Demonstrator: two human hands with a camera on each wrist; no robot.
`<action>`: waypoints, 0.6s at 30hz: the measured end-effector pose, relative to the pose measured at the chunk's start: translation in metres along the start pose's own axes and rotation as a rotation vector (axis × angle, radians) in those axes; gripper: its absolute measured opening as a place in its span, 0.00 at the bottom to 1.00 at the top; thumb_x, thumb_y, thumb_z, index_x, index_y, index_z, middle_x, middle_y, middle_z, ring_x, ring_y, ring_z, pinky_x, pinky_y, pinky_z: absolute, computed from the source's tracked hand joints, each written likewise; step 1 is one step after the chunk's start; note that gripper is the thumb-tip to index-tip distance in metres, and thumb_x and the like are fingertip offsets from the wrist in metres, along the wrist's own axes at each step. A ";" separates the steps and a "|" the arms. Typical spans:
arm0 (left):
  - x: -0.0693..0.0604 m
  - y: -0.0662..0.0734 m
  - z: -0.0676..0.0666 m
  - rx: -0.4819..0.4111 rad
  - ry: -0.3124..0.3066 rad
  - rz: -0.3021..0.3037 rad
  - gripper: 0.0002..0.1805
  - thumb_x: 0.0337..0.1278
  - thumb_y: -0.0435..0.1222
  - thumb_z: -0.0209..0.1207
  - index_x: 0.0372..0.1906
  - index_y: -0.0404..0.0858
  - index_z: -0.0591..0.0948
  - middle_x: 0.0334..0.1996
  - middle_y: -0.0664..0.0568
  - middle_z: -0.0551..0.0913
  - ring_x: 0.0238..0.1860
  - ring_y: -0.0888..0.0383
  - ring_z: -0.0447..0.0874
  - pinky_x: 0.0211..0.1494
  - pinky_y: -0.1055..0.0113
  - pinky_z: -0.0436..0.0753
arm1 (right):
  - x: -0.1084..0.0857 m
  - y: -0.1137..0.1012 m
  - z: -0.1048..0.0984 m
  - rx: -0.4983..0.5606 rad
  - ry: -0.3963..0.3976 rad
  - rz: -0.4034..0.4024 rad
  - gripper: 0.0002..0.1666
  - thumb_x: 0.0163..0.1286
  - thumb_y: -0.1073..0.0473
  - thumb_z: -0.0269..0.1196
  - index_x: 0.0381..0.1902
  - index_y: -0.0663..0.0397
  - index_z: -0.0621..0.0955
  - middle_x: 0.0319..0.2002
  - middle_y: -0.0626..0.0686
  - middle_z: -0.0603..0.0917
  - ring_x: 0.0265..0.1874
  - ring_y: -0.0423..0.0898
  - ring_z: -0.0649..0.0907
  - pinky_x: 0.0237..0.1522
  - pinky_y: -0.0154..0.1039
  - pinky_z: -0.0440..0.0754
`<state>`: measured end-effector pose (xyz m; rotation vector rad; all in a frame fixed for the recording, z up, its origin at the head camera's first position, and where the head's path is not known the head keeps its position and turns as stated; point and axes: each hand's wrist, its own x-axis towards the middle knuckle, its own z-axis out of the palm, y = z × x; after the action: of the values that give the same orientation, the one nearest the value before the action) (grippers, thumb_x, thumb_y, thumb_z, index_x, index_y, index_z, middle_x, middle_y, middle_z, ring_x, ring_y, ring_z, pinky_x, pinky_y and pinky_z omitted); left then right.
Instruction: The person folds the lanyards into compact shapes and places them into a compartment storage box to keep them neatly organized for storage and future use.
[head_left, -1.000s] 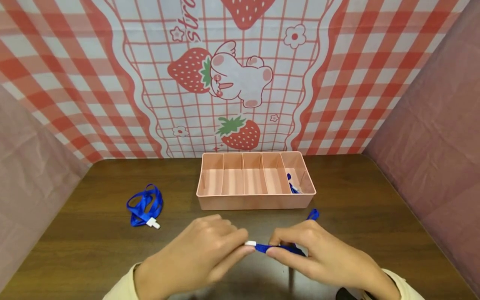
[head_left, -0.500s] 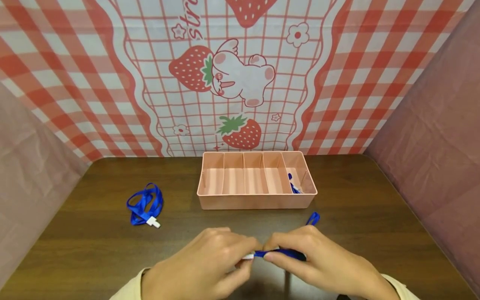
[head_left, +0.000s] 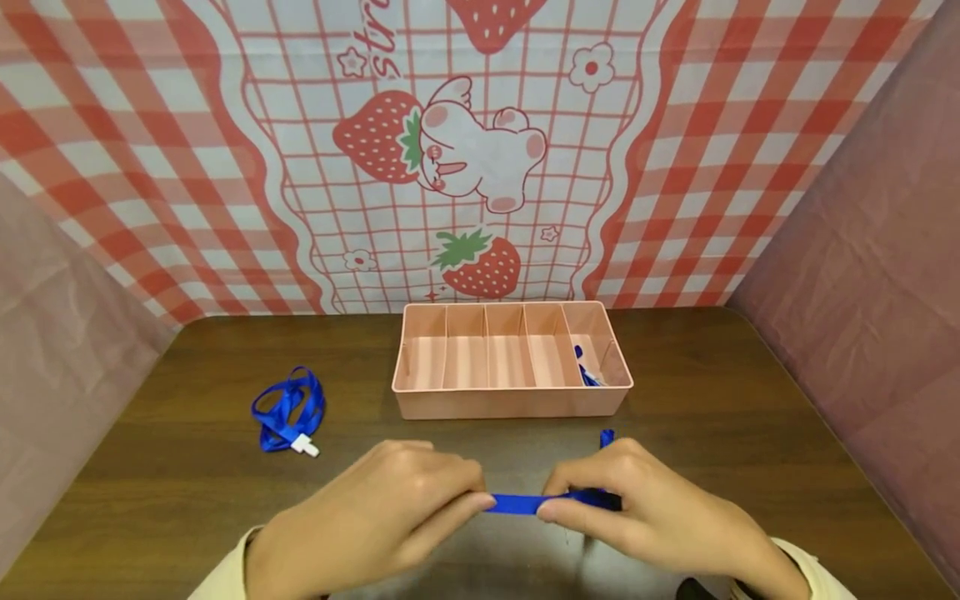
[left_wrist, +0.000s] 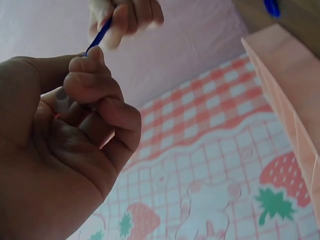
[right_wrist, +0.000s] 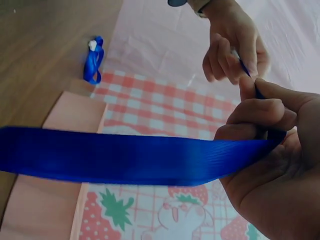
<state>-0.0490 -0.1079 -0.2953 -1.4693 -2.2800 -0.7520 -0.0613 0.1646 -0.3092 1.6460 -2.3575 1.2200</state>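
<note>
A blue lanyard (head_left: 515,504) is held above the wood counter (head_left: 150,500), in front of a pink divided organizer (head_left: 510,404). The left hand (head_left: 367,512) pinches one end of a flat stretch; the right hand (head_left: 660,512) grips the gathered strap (head_left: 596,498). If that right grip loosens, the trailing length (right_wrist: 100,155) could slip or twist; a hard pull could undo the folds. Sideways red letters (head_left: 375,42) on the strawberry backdrop (head_left: 750,125) read "str", cut off at the upper edge; no brand is readable.

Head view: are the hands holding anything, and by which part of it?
A blue strap, by its flat band: the left hand and right hand each pinch it, with a short stretch showing between them.
</note>
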 end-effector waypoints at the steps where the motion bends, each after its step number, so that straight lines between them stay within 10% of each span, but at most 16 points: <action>1: -0.001 -0.002 -0.003 0.007 0.007 0.000 0.16 0.75 0.40 0.53 0.25 0.48 0.71 0.19 0.65 0.62 0.22 0.74 0.58 0.26 0.84 0.61 | -0.001 0.000 -0.003 0.003 0.003 0.008 0.13 0.69 0.67 0.64 0.36 0.40 0.79 0.22 0.37 0.71 0.24 0.20 0.64 0.21 0.17 0.65; 18: -0.010 -0.016 -0.037 0.044 0.047 -0.089 0.13 0.75 0.40 0.53 0.28 0.49 0.75 0.21 0.67 0.66 0.22 0.74 0.61 0.27 0.82 0.66 | -0.017 0.010 -0.051 -0.059 0.090 0.042 0.22 0.63 0.75 0.65 0.38 0.38 0.82 0.29 0.35 0.80 0.24 0.28 0.75 0.26 0.22 0.72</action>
<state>-0.0597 -0.1419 -0.2747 -1.3247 -2.3243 -0.7488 -0.0821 0.2103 -0.2866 1.4988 -2.3618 1.1922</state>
